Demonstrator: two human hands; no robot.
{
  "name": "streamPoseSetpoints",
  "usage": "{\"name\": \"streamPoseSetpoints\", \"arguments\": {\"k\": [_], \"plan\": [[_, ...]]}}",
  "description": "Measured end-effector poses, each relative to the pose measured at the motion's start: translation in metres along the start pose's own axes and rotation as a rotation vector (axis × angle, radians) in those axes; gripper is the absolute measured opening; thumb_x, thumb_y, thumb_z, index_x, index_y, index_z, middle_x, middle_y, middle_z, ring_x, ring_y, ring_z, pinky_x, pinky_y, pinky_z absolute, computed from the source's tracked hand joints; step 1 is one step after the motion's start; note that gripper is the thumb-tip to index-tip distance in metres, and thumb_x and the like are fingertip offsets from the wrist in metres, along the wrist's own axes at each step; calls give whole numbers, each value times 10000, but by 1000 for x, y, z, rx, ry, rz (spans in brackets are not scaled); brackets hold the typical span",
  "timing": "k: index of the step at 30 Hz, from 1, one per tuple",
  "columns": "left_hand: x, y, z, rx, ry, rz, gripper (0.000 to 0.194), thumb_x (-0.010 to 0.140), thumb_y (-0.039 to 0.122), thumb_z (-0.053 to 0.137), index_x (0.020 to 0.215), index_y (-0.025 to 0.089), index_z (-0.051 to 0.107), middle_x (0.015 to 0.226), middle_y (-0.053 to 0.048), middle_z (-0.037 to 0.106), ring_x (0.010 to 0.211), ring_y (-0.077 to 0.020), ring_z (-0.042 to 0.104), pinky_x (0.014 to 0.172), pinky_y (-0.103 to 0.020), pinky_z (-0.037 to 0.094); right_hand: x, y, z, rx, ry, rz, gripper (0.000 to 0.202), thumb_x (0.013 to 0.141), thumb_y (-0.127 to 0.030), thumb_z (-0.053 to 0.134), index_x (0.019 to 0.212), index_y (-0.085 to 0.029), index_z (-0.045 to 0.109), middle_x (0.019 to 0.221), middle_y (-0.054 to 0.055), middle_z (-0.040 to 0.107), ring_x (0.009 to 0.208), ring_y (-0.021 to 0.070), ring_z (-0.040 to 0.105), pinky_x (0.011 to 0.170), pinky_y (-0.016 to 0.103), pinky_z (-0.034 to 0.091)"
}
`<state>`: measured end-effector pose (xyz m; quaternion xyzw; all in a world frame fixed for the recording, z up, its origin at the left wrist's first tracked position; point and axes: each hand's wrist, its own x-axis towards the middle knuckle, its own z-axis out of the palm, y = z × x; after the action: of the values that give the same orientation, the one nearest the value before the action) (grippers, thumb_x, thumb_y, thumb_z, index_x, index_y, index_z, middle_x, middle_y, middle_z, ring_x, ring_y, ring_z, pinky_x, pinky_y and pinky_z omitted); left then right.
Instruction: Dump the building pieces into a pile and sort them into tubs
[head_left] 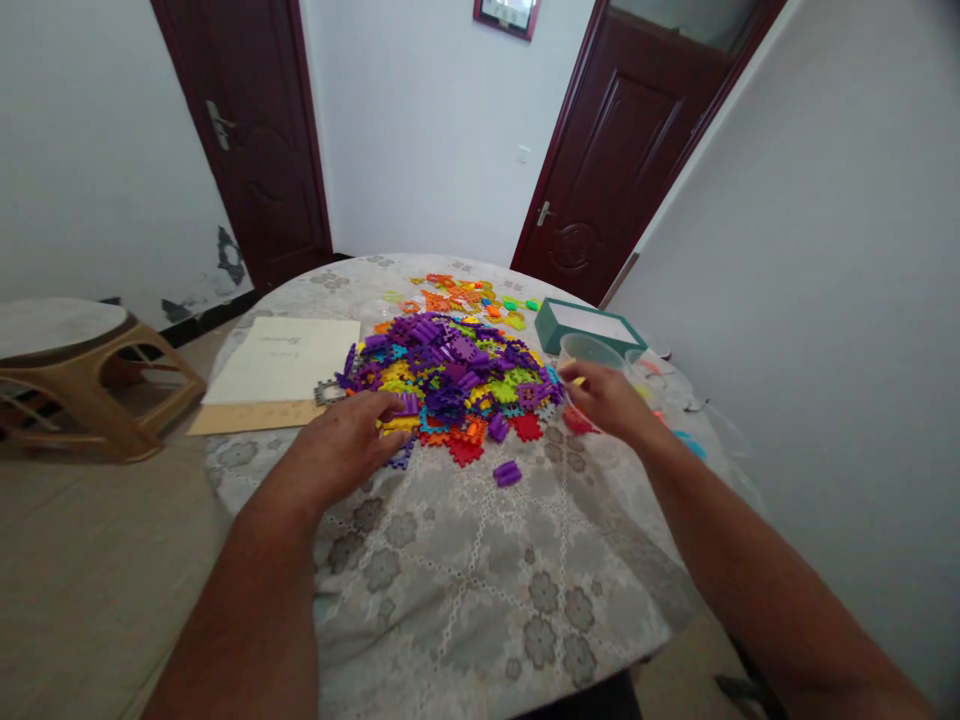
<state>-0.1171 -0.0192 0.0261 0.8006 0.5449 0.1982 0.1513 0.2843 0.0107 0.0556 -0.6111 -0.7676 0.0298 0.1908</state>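
Note:
A heaped pile of plastic building pieces (457,370), mostly purple with yellow, green, blue, orange and red ones, lies on the round table. My left hand (352,440) reaches into its near left side, thumb and index finger apart. A ridged purple piece (407,403) and yellow pieces (400,424) lie at those fingertips. At the pile's right edge is my right hand (604,395), its fingers curled together; what they hold is too small to make out. Just behind it stands a clear plastic tub (592,350). One ridged purple piece (507,473) lies apart, nearer me.
Orange, yellow and green pieces (457,297) lie scattered behind the pile. A green box (589,325) stands at the back right. Sheets of paper (289,355) lie at the left on the patterned tablecloth (465,580). A stool (97,390) stands left of the table.

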Motion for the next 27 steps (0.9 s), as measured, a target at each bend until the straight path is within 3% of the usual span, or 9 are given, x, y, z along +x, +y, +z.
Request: {"name": "streamPoseSetpoints", "arguments": {"k": [3,7,10,13,17,21,27], "plan": [[-5,-8,1,97,-77,-75,392,899,430,604,1229,229,666,1262,-103,712,1168,-289,665,941,-369,507,-46,-48,32,202,-278,-189,267,979,-288,610,1226,-240,700,1164,72,734,888,187,678,840,325,521],[-9,-17,4,133,-159,-192,523,821,494,690,1266,225,631,1335,-123,674,1210,-305,648,980,-375,497,-81,-78,70,142,-326,-257,287,932,-268,665,1216,-221,667,1226,103,659,1032,222,643,904,347,490],[-8,-24,9,132,-206,-231,592,781,519,734,1294,250,611,1361,-114,661,1218,-302,645,976,-364,490,-80,-76,77,157,-317,-232,186,908,-239,667,1089,-203,650,1088,76,660,957,204,624,840,318,471],[-6,-25,12,150,-254,-245,588,760,479,765,1285,264,611,1357,-105,663,1196,-291,656,929,-341,494,-63,-65,75,177,-207,-170,159,899,-227,658,1050,-200,617,972,50,662,881,197,613,785,308,457],[-4,-14,12,168,-303,-271,511,782,334,769,1257,232,610,1299,-118,693,1144,-278,680,879,-324,492,-35,-51,81,144,-51,-155,340,945,-247,621,1281,-198,600,1139,105,679,1056,245,634,924,370,476],[-3,-5,12,151,-328,-268,482,798,262,763,1246,221,593,1231,-108,731,1079,-256,699,821,-304,485,-25,-48,96,53,-89,-187,463,950,-199,589,1411,-221,567,1202,122,648,1119,256,619,970,379,471],[-2,0,23,161,-290,-181,355,828,253,726,1164,225,613,1227,-108,736,1068,-258,698,824,-306,480,-33,-47,94,32,-77,-150,192,909,-221,638,1100,-201,624,1133,101,609,1046,238,599,893,334,462]]}}
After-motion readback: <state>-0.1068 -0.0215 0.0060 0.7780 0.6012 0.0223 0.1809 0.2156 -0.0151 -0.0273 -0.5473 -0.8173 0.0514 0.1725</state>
